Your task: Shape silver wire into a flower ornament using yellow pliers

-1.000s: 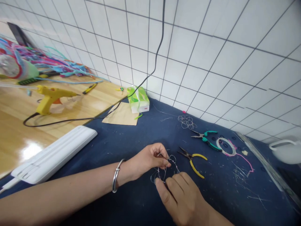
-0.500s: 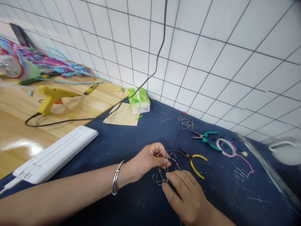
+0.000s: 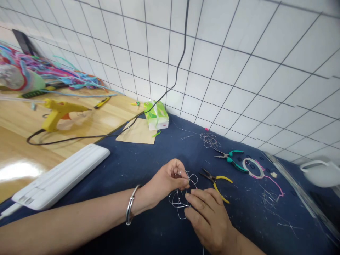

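My left hand (image 3: 170, 180), with a silver bangle at the wrist, is closed in a pinch on the upper part of a looped wire piece (image 3: 179, 204). The piece is thin silvery wire bent into several round loops, with small pinkish beads or twists along it. At its lower right side, my right hand (image 3: 209, 216) has thumb and fingertips drawn together on the wire. Its fingers cover part of the loops, and a thin wire end shows below this hand. Just beyond the right hand lie yellow-handled pliers (image 3: 216, 180), jaws pointing up and left.
Farther back are green-handled pliers (image 3: 232, 160), another looped wire piece (image 3: 209, 141), a white coil (image 3: 252, 168) and wire scraps (image 3: 269, 200). Leftward lie a tissue pack (image 3: 157, 118), brown paper (image 3: 136, 131), a white power bank (image 3: 63, 175) and a yellow glue gun (image 3: 57, 112) with its black cord.
My right thumb and fingertips have come closer together on the wire. The looped piece has tilted slightly, its lower loops now lower and farther left. My left hand keeps its pinch.
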Demonstrator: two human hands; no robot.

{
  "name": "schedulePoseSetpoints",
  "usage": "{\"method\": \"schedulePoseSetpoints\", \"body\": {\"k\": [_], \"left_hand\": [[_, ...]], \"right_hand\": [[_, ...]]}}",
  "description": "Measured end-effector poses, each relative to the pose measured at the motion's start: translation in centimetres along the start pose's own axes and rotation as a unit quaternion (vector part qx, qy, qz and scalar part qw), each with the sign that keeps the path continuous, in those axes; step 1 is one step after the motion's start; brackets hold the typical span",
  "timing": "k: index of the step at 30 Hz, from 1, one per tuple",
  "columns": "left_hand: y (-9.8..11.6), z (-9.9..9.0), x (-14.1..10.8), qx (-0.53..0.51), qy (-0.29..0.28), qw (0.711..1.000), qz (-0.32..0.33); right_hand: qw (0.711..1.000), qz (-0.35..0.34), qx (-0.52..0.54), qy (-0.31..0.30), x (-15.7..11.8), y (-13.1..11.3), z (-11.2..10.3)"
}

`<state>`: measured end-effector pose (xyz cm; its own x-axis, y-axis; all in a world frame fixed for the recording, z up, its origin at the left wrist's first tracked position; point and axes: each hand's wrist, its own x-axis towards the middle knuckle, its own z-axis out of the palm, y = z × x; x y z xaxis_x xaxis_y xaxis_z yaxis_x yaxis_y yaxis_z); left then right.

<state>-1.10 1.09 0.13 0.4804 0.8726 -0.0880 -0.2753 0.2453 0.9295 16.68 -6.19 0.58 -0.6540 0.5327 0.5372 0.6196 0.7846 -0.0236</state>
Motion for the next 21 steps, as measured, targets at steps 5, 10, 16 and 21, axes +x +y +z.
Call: {"method": "schedulePoseSetpoints", "body": {"k": [5,10,16,21], "left_hand": [[0.1,-0.1,0.1,-0.021,-0.009,0.999,-0.035],[0.1,-0.3,0.1,-0.005,-0.025,0.998,-0.05],[0.0,-0.4,0.1,-0.007,-0.019,0.998,-0.055],[0.0,-0.5,0.1,-0.013,-0.038,0.998,-0.056]], "right_hand": [[0.999,0.025,0.027,0.001,0.5,0.1,-0.1],[0.998,0.05,0.041,0.02,1.2,0.1,-0.5],[0.999,0.035,0.033,-0.007,1.1,0.4,-0.7],[0.999,0.022,0.033,-0.032,0.3,0.7,-0.4]]}}
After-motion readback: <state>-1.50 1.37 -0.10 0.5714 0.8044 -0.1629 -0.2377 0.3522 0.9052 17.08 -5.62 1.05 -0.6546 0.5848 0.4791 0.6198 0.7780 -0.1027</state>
